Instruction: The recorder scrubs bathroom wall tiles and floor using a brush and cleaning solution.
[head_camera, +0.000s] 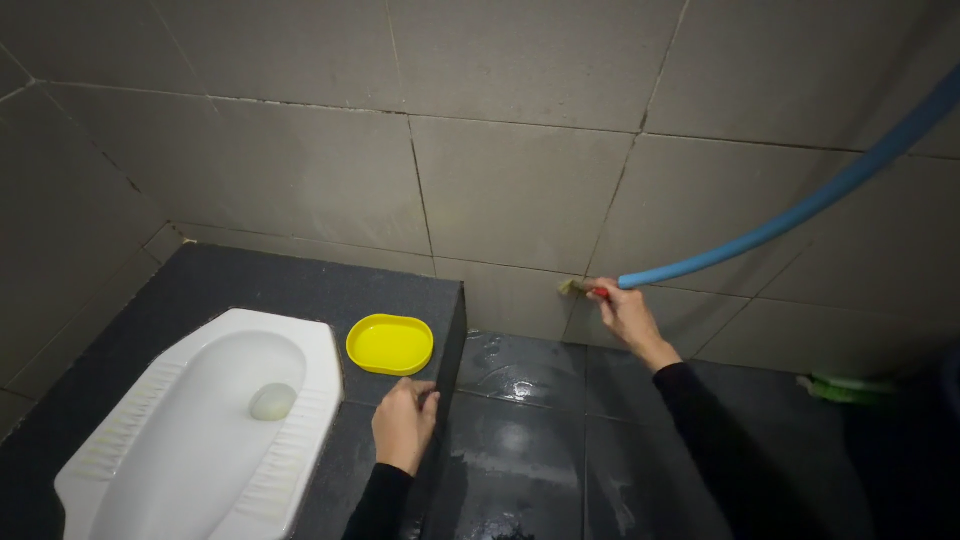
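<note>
My right hand (625, 312) grips the red handle of a small tap (580, 289) that sticks out of the grey tiled wall. A blue hose (790, 215) runs from that tap up to the right and out of view. My left hand (404, 420) rests on the edge of the raised dark platform (250, 280), fingers curled over its corner, just below a shallow yellow dish (390, 343). A white squat toilet (210, 420) is set into the platform to the left of that hand.
Wet, dark floor tiles (530, 400) lie below the platform step. Grey wall tiles surround the space on the left and back. A green object (840, 388) lies on the floor at the far right.
</note>
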